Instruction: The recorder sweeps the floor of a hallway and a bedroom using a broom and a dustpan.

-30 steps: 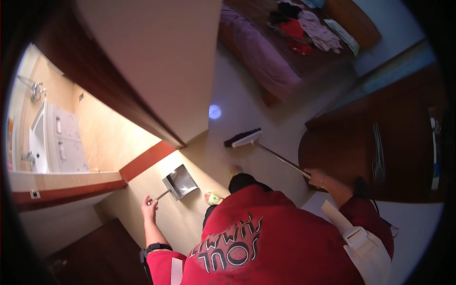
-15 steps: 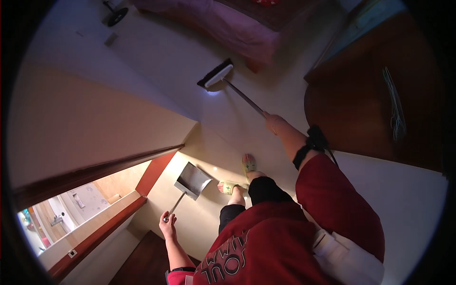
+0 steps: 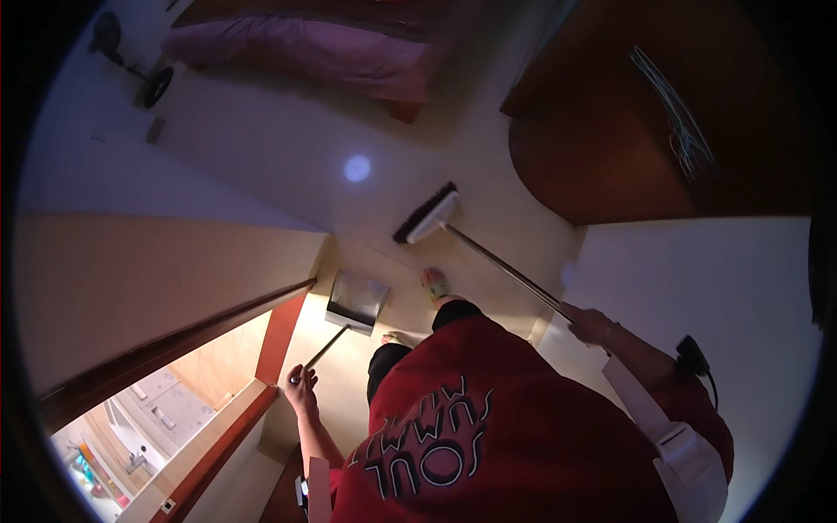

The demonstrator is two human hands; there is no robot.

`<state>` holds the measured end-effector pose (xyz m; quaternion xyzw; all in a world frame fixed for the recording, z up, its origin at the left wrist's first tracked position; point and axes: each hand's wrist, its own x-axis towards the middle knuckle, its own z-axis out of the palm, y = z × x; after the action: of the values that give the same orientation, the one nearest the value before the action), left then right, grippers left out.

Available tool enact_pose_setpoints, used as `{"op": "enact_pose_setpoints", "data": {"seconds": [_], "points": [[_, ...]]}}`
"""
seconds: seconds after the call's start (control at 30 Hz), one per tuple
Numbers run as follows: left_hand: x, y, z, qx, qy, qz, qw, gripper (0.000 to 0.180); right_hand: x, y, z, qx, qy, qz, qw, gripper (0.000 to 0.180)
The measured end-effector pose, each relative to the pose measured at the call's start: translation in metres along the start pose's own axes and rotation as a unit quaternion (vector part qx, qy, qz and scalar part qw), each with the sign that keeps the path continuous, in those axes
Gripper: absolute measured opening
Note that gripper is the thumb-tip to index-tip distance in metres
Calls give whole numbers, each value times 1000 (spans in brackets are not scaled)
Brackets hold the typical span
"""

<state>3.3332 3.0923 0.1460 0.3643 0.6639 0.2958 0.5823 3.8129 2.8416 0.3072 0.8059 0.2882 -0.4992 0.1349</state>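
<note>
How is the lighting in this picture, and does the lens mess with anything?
Head view: the bathroom at lower left is bright, while the bed at the top sits dim; head view: a round patch of light lies on the floor, and the dustpan shows a pale sheen; head view: the fisheye leaves black corners.

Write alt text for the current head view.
A person in a red top holds a broom in the right hand and a metal dustpan in the left hand. Ahead are pale floor and a bed with a purple cover; a lit bathroom shows at lower left.
</note>
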Motion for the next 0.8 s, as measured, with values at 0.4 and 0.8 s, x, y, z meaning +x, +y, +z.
{"op": "enact_pose_setpoints", "data": {"seconds": [0.4, 0.8], "points": [[-26, -59, -189, 130, -137, 104, 977, 20, -38, -27, 342, 124, 154, 38, 979, 36], [35, -53, -57, 97, -50, 59, 992, 10, 107, -35, 186, -35, 11, -52, 998, 42]]}}
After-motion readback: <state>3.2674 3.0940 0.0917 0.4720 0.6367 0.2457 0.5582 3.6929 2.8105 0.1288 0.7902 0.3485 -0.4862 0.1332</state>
